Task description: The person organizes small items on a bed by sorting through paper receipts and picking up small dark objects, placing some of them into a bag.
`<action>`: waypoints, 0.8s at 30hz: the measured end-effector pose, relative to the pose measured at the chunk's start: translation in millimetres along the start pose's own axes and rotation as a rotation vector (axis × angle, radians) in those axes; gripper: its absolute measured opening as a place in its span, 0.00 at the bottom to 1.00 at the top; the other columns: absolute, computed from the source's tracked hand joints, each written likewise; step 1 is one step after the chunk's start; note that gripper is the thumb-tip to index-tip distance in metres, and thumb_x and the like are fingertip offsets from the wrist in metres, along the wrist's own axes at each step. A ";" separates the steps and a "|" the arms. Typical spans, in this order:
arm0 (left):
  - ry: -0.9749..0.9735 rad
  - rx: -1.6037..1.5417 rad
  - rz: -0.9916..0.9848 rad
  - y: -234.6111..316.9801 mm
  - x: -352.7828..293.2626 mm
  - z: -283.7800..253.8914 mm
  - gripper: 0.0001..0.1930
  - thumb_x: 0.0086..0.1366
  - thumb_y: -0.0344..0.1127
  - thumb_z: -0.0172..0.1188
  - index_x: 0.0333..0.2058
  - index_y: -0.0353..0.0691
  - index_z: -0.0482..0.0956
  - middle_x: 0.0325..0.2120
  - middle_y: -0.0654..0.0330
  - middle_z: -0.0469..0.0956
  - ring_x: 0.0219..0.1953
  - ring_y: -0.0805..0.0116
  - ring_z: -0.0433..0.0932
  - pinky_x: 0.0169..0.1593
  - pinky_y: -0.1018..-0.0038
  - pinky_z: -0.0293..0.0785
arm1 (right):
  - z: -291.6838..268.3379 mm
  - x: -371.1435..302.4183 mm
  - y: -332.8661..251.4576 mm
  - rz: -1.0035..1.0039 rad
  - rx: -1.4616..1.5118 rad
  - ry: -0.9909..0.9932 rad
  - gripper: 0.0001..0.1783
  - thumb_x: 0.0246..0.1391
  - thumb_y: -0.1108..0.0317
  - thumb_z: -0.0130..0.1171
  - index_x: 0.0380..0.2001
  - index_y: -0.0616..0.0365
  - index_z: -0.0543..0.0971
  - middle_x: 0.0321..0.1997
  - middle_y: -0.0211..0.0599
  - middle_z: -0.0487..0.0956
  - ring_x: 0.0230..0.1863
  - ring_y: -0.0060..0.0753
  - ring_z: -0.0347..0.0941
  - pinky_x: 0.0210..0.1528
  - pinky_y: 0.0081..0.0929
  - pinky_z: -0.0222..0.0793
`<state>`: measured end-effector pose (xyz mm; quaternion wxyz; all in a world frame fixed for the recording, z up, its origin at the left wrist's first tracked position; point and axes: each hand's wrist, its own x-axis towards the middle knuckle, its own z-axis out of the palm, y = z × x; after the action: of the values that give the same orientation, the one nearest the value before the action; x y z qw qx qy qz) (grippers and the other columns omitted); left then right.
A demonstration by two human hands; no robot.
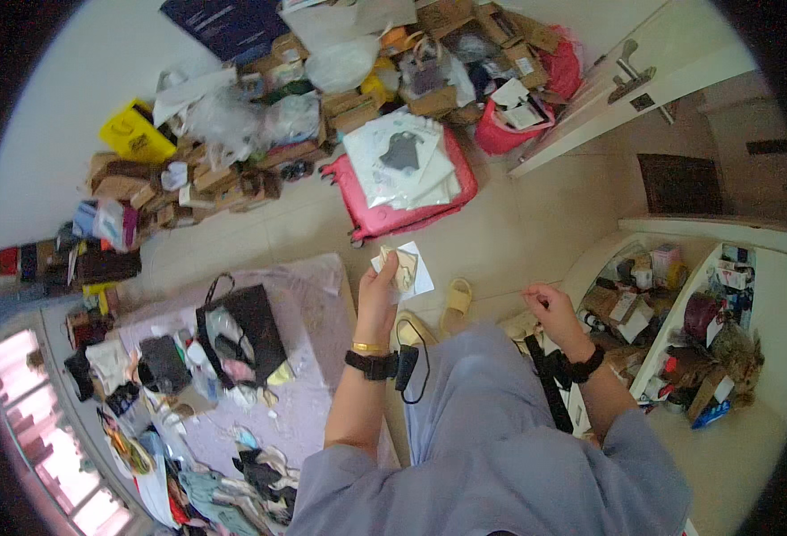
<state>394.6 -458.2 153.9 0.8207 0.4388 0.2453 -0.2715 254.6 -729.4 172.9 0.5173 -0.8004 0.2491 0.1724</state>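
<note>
My left hand [378, 290] is raised in front of my body, thumb pressed on a white card [421, 271]. A smaller beige piece [402, 269] lies against the card under the thumb; what kind it is stays unclear. To the right, my right hand [551, 313] hangs in the air with its fingers curled in, and I see nothing in them. A gold bracelet [370, 347] and a black wrist strap [371, 365] are on my left wrist. Beyond the card, a red suitcase [364, 207] lies flat on the floor with clear-wrapped white packages [393, 159] on top.
Cardboard boxes [214, 174] and plastic bags are heaped along the far wall. At left, a bed [313, 295] bears a black bag [248, 332] and clothes. Cluttered shelves [679, 326] stand at right. A red bin [509, 134] sits beside the white door [679, 54].
</note>
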 end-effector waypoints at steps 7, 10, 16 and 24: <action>-0.127 0.151 -0.092 -27.2 152.7 82.9 0.12 0.61 0.36 0.55 0.39 0.35 0.74 0.33 0.63 0.76 0.34 0.75 0.74 0.38 0.79 0.69 | -44.9 32.1 25.8 0.153 0.061 0.179 0.12 0.54 0.67 0.53 0.37 0.64 0.75 0.26 0.33 0.76 0.27 0.19 0.68 0.30 0.17 0.63; -0.184 0.199 -0.125 -39.3 222.3 116.9 0.15 0.62 0.39 0.54 0.42 0.33 0.71 0.34 0.60 0.76 0.35 0.70 0.76 0.39 0.75 0.72 | -61.7 48.1 24.1 0.237 0.006 0.237 0.11 0.53 0.67 0.54 0.37 0.61 0.76 0.31 0.39 0.79 0.32 0.27 0.74 0.35 0.25 0.69; -0.237 0.283 -0.115 -103.4 349.3 176.3 0.18 0.62 0.44 0.53 0.40 0.32 0.72 0.34 0.61 0.75 0.34 0.74 0.73 0.37 0.78 0.68 | -70.6 66.4 92.0 0.445 0.076 0.320 0.10 0.53 0.65 0.53 0.28 0.62 0.75 0.22 0.31 0.73 0.24 0.19 0.66 0.26 0.20 0.62; -0.118 0.779 0.049 -233.3 532.6 225.6 0.21 0.59 0.45 0.54 0.43 0.32 0.71 0.33 0.53 0.77 0.34 0.65 0.76 0.36 0.70 0.69 | -110.8 120.3 132.9 0.627 0.070 0.345 0.11 0.53 0.66 0.54 0.32 0.64 0.77 0.21 0.33 0.74 0.24 0.21 0.68 0.26 0.22 0.63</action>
<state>667.5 -882.5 -213.0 0.6117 0.7067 0.0658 -0.3494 278.2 -902.4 55.0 0.4168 -0.6840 0.5721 0.1765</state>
